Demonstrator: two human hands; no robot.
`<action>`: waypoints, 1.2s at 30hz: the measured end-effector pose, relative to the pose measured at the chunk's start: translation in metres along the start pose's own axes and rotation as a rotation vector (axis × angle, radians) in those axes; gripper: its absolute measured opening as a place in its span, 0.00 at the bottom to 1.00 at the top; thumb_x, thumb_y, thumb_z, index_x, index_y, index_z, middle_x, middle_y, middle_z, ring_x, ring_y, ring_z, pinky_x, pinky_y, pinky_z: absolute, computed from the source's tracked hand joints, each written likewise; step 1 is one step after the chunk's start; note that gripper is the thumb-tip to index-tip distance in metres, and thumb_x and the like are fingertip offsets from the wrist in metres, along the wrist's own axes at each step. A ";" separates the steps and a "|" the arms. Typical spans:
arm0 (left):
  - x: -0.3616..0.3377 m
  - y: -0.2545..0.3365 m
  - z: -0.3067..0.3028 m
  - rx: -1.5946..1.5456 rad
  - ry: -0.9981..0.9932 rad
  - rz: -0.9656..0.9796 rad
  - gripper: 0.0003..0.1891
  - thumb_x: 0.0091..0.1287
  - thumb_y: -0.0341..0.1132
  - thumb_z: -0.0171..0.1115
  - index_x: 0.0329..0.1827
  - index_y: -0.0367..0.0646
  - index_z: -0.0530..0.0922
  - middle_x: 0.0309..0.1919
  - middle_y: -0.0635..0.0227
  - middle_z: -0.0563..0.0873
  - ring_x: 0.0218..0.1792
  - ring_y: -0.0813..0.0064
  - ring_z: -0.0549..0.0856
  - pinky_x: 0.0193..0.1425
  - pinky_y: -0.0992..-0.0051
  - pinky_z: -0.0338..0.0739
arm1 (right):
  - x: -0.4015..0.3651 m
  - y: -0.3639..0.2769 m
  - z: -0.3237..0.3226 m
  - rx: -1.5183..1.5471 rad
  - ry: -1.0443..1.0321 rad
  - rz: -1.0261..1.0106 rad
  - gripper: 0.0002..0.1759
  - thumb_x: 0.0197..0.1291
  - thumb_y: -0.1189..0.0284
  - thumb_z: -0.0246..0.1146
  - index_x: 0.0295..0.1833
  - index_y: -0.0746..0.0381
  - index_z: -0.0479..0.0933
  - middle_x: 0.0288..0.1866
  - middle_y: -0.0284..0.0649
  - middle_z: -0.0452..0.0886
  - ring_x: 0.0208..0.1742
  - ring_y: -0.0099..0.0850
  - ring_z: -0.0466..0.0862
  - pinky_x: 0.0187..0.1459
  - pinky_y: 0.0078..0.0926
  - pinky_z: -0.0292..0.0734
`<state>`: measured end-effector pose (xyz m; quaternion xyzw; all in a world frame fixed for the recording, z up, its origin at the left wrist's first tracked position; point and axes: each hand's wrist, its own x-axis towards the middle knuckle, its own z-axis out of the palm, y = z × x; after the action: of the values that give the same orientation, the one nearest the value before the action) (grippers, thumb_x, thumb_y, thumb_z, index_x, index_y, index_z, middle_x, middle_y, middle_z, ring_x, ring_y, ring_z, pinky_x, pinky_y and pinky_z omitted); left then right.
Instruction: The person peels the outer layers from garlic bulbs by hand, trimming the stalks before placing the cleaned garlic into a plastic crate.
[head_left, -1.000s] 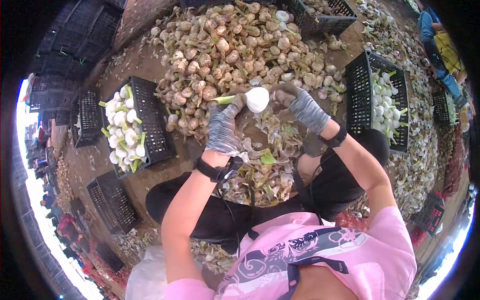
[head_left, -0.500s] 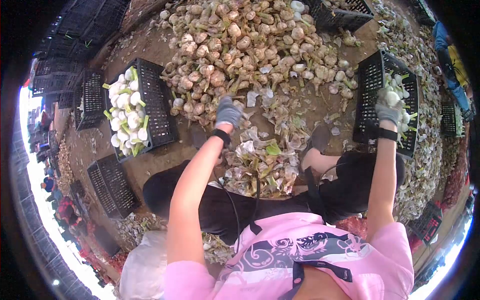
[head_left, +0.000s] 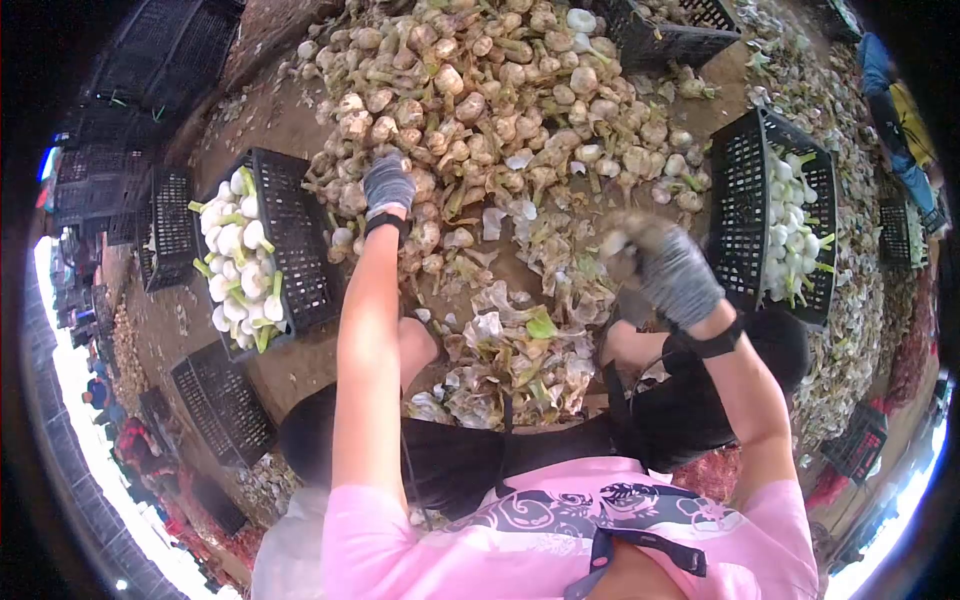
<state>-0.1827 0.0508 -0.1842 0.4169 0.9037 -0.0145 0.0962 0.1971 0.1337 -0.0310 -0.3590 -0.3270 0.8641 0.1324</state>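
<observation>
My left hand (head_left: pixel 388 186), in a grey knit glove, is at the near left part of a heap of unpeeled garlic (head_left: pixel 480 110). Its fingers curl down around a garlic bulb, which they mostly cover. In front of my right knee, my right hand (head_left: pixel 672 268) hangs over the ground in a matching glove, fingers bent and smeared by motion; what they hold, if anything, I cannot tell. To its right, a black crate (head_left: pixel 738 205) lies tipped toward me, with cleaned white garlic bulbs (head_left: pixel 787 215) inside.
Another black crate (head_left: pixel 300 235) at the left holds white garlic with short green stems (head_left: pixel 238 260). Loose garlic skins (head_left: pixel 520 350) lie between my feet. An overturned crate (head_left: pixel 222 400) sits at lower left, and another crate (head_left: pixel 680 40) stands behind the heap. A person's blue sleeve (head_left: pixel 905 165) shows far right.
My right hand has left the right crate, where it held a white garlic bulb, and swung inward. My left hand has moved left and farther into the heap. The view has shifted slightly.
</observation>
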 end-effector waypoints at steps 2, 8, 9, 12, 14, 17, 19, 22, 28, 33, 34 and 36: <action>-0.013 0.013 -0.006 -0.270 0.156 -0.043 0.22 0.53 0.41 0.63 0.49 0.40 0.73 0.45 0.53 0.79 0.48 0.58 0.77 0.52 0.63 0.71 | 0.000 0.011 0.014 -0.201 -0.008 0.035 0.14 0.59 0.66 0.57 0.43 0.66 0.74 0.29 0.33 0.78 0.25 0.20 0.76 0.23 0.15 0.71; -0.111 0.127 -0.083 -2.097 -0.199 -0.301 0.13 0.62 0.45 0.57 0.38 0.45 0.77 0.23 0.70 0.82 0.18 0.81 0.80 0.15 0.85 0.73 | 0.029 0.042 0.022 -1.097 0.060 -0.222 0.32 0.50 0.69 0.67 0.59 0.63 0.62 0.43 0.41 0.77 0.43 0.29 0.77 0.43 0.21 0.74; -0.133 0.139 -0.103 -1.830 -0.422 -0.394 0.17 0.62 0.50 0.55 0.41 0.46 0.77 0.26 0.69 0.83 0.19 0.81 0.80 0.15 0.84 0.73 | 0.031 0.040 0.024 -1.101 0.072 -0.229 0.32 0.50 0.69 0.67 0.59 0.63 0.62 0.43 0.41 0.77 0.43 0.29 0.77 0.43 0.21 0.74; -0.185 0.168 -0.121 -1.919 -0.413 -0.057 0.24 0.61 0.46 0.58 0.56 0.44 0.70 0.44 0.71 0.78 0.39 0.79 0.78 0.36 0.81 0.76 | 0.025 0.036 0.026 -0.582 0.147 -0.691 0.25 0.54 0.68 0.64 0.55 0.66 0.65 0.43 0.41 0.76 0.42 0.28 0.75 0.45 0.25 0.71; -0.205 0.170 -0.138 -1.939 -0.349 0.008 0.24 0.61 0.43 0.59 0.58 0.43 0.68 0.44 0.71 0.78 0.40 0.79 0.79 0.40 0.81 0.76 | 0.012 0.025 0.029 -0.560 0.129 -0.685 0.22 0.55 0.68 0.63 0.53 0.66 0.67 0.44 0.42 0.76 0.42 0.27 0.75 0.44 0.25 0.71; -0.217 0.164 -0.149 -1.811 -0.322 0.274 0.25 0.59 0.34 0.61 0.60 0.42 0.65 0.48 0.68 0.76 0.46 0.77 0.77 0.50 0.78 0.74 | 0.004 0.024 0.026 -0.484 0.139 -0.643 0.15 0.58 0.69 0.59 0.47 0.67 0.71 0.45 0.41 0.75 0.42 0.27 0.74 0.42 0.25 0.71; -0.219 0.160 -0.145 -1.496 -0.080 0.470 0.30 0.55 0.26 0.64 0.61 0.41 0.64 0.52 0.65 0.73 0.51 0.75 0.74 0.56 0.75 0.70 | 0.012 0.038 0.012 -1.234 0.301 -1.148 0.15 0.57 0.70 0.59 0.48 0.65 0.71 0.42 0.42 0.75 0.40 0.32 0.75 0.41 0.26 0.72; -0.223 0.154 -0.145 -1.387 -0.018 0.479 0.33 0.51 0.23 0.66 0.61 0.41 0.64 0.55 0.65 0.72 0.53 0.74 0.73 0.57 0.75 0.69 | 0.006 0.038 0.019 -0.825 0.194 -0.692 0.14 0.56 0.71 0.59 0.49 0.62 0.71 0.42 0.46 0.74 0.40 0.38 0.76 0.41 0.28 0.72; -0.227 0.153 -0.139 -1.409 -0.010 0.445 0.31 0.52 0.26 0.67 0.60 0.42 0.66 0.54 0.66 0.73 0.55 0.72 0.72 0.60 0.72 0.67 | -0.012 0.010 0.043 -0.266 0.042 -0.461 0.13 0.60 0.67 0.58 0.42 0.68 0.74 0.36 0.33 0.79 0.36 0.18 0.75 0.39 0.17 0.73; -0.223 0.150 -0.137 -1.400 0.026 0.460 0.31 0.51 0.25 0.67 0.60 0.40 0.65 0.53 0.65 0.73 0.53 0.74 0.74 0.57 0.74 0.70 | -0.006 0.007 0.035 -0.342 -0.069 -0.445 0.15 0.59 0.66 0.59 0.44 0.67 0.75 0.37 0.33 0.79 0.38 0.18 0.75 0.40 0.17 0.72; -0.223 0.149 -0.138 -1.445 0.016 0.466 0.31 0.51 0.23 0.66 0.60 0.38 0.65 0.52 0.64 0.74 0.50 0.75 0.76 0.54 0.75 0.73 | -0.003 0.009 0.033 -0.341 -0.081 -0.436 0.15 0.59 0.66 0.59 0.44 0.67 0.75 0.37 0.34 0.79 0.38 0.18 0.75 0.41 0.18 0.72; -0.223 0.146 -0.145 -1.484 -0.038 0.423 0.29 0.53 0.25 0.65 0.59 0.39 0.65 0.51 0.64 0.74 0.50 0.75 0.76 0.54 0.76 0.73 | -0.002 0.003 0.030 -0.398 -0.100 -0.397 0.14 0.58 0.67 0.60 0.44 0.67 0.76 0.38 0.35 0.80 0.38 0.18 0.75 0.42 0.18 0.72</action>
<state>0.0451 -0.0061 0.0076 0.4068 0.5760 0.6068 0.3668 0.1772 0.1168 -0.0158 -0.2636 -0.5601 0.7569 0.2096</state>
